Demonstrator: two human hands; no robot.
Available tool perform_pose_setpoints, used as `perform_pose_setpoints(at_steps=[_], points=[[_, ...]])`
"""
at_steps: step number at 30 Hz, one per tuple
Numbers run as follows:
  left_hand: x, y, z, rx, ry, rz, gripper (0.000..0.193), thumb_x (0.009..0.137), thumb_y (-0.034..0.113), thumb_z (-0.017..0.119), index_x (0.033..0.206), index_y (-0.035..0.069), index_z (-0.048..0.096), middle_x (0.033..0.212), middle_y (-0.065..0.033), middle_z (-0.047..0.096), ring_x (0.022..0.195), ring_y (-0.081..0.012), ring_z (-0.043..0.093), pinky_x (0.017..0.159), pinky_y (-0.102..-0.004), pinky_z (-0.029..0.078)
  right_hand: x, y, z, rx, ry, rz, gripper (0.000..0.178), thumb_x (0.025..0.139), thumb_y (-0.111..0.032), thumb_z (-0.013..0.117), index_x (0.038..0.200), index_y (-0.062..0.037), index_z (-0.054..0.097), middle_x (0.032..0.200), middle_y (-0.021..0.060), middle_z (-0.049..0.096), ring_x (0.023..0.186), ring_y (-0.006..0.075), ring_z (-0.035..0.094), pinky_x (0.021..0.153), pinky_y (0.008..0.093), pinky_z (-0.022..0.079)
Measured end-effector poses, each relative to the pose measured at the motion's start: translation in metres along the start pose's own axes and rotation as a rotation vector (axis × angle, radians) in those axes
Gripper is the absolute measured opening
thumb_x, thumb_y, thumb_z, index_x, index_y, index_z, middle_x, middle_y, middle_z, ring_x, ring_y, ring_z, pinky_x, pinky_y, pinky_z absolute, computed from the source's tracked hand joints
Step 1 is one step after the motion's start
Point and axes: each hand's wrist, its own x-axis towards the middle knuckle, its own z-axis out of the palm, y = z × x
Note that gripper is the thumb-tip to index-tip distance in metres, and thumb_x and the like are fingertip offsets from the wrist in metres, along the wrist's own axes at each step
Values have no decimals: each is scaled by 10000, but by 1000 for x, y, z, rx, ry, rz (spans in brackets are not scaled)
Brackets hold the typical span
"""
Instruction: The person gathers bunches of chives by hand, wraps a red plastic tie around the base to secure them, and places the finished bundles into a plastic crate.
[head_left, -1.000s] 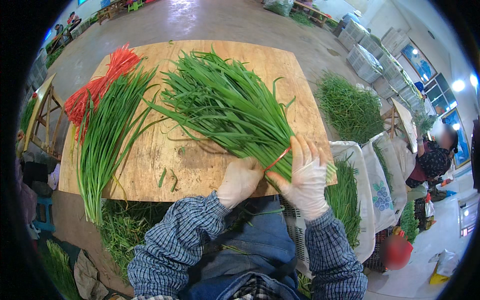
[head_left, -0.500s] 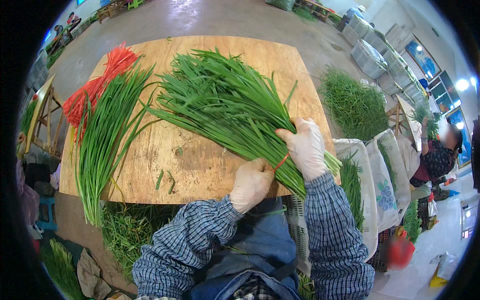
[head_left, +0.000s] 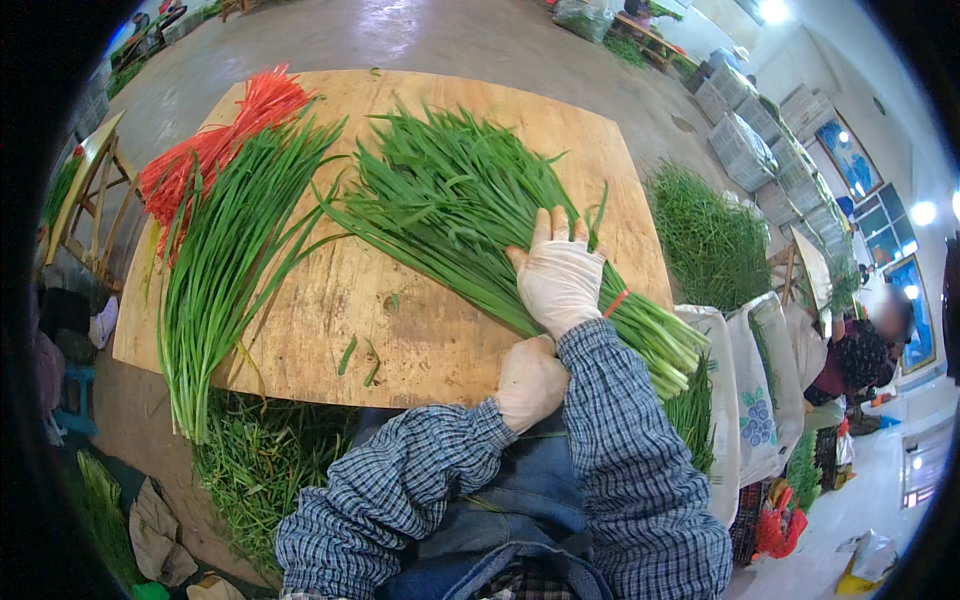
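Note:
A big bundle of garlic chives [head_left: 450, 190] lies slantwise on the wooden board, its pale cut ends past the right edge. A thin red strip [head_left: 615, 303] runs around the stems near those ends. Over the stems, my gloved right hand [head_left: 565, 280] rests on top, fingers spread, just above the strip. My gloved left hand [head_left: 530, 385] is closed in a fist at the board's front edge, below the right wrist; whatever it grips is hidden. On the left, a smaller loose pile of garlic chives [head_left: 240, 230] lies partly over a bunch of red strips [head_left: 215, 150].
The wooden board [head_left: 330, 320] carries a few leaf scraps. Below its front lies a heap of loose greens [head_left: 265, 460]. White sacks [head_left: 755, 390] stand at the right; another heap of greens [head_left: 705, 235] is on the floor beyond. A person [head_left: 865, 340] is at the far right.
My right hand has shifted left and up the bundle, its fingers now spread over the leaves. The left fist has moved slightly right and nearer me. The view has turned a little.

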Motion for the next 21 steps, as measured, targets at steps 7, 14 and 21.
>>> perform_pose_setpoints(at_steps=[7,14,21], points=[[5,-4,-5,-124,-72,-34,233,730,174,492,773,-26,601,791,-248,609,777,-408,586,711,-444,461,-35,19,-59,228,236,-152,755,793,-478,569,1326,10,347,1391,189,342,1300,357,282,1028,514,230],[4,0,-9,-1,-87,10,143,723,120,569,723,-23,584,701,-214,587,666,-329,584,617,-374,457,-110,117,-46,13,128,-155,861,723,-555,616,1319,4,347,1315,199,406,1250,357,345,1005,477,267],[6,-4,-7,-67,-109,27,191,767,153,519,757,-17,607,770,-244,600,765,-401,583,686,-430,466,-99,140,-39,51,72,-152,907,706,-596,602,1321,15,336,1302,205,415,1198,373,397,988,469,296]])
